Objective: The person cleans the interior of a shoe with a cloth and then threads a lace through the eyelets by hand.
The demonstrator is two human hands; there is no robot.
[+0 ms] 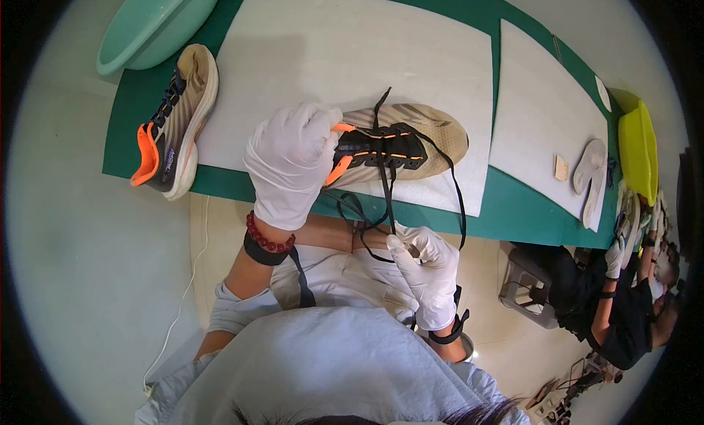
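On the white mat (352, 29) lies a beige and black running shoe (433, 124) with an orange collar, its toe to the right. My left hand (293, 157), in a white glove, is closed round the heel end, which it hides. Black laces (456, 179) run loosely over the tongue and hang past the table edge. Below the shoe my right hand (429, 267), also gloved, pinches a black lace between thumb and fingers. A matching shoe (183, 110) with a white sole lies on its side at the mat's left edge.
A pale green basin (158, 25) stands at the table's upper left. On the right, a second white mat (543, 124) holds insoles (589, 165) and a small beige piece (561, 167). A yellow-green tub (638, 150) is beyond. Other people (620, 315) sit at the lower right.
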